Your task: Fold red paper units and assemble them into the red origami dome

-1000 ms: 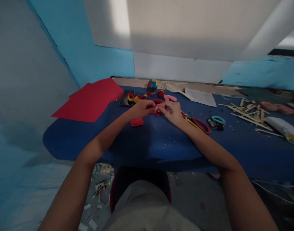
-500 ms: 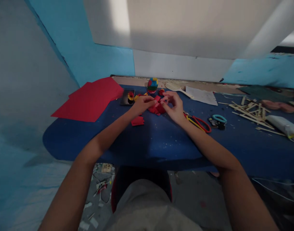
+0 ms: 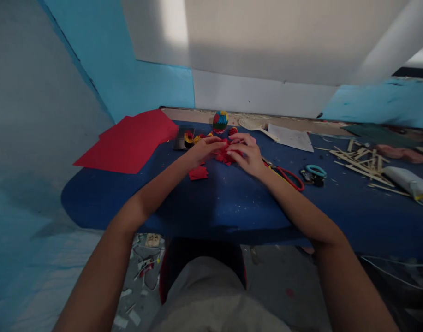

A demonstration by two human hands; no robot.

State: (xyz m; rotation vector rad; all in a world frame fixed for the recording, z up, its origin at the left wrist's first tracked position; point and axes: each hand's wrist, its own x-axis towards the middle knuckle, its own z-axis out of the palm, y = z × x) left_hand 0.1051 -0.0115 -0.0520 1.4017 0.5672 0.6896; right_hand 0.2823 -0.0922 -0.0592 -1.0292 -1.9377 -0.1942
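Note:
Both of my hands are over a small heap of red paper pieces (image 3: pixel 225 159) on the blue table. My left hand (image 3: pixel 205 150) comes in from the left, its fingers closed on a red paper piece that is partly hidden and blurred. Across from it, my right hand (image 3: pixel 248 156) curves over the heap's right side with its fingers apart. A small stack of red paper (image 3: pixel 198 173) lies just below my left hand. Behind the hands stands a multicoloured ball of folded paper (image 3: pixel 220 121), with a smaller red round piece (image 3: pixel 233 131) beside it.
Large red sheets (image 3: pixel 128 143) lie on the left. A dark flat object (image 3: pixel 181 138) is near my left hand. To the right are red-and-yellow-handled tools (image 3: pixel 289 179), a light blue ring (image 3: pixel 315 171), thin wooden sticks (image 3: pixel 361 159) and white paper (image 3: pixel 290 137). A pale fan-shaped object (image 3: pixel 254 125) lies behind.
My right hand has lowered over the red paper, and its fingers have gone from a pinch to spread. My left hand has stayed almost in place.

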